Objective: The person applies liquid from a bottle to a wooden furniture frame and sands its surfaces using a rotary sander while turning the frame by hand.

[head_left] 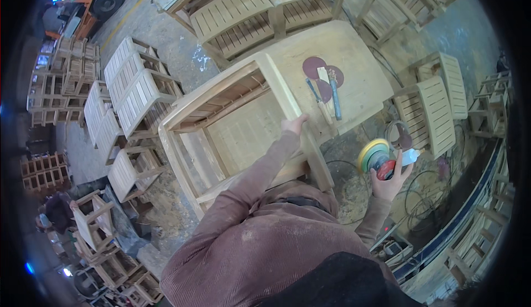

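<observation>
Your left hand [293, 125] clasps the pale wooden frame [281, 88] set on the counter [362, 58]; your right hand's grip [389, 182] wraps the round sander [378, 159], clear of it. Best brace firmly, keep the sander's face flat, ease off at rounded edges. Slatted timber, straight bars; flat maroon discs [313, 67] alongside.

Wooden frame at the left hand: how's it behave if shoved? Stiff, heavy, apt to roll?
The wooden frame is likely stiff: thick bars meet at its corners. It's probably fairly heavy, being bulky beside the left hand on its rail. Rolling seems unlikely, given its boxy, angular shape.
</observation>
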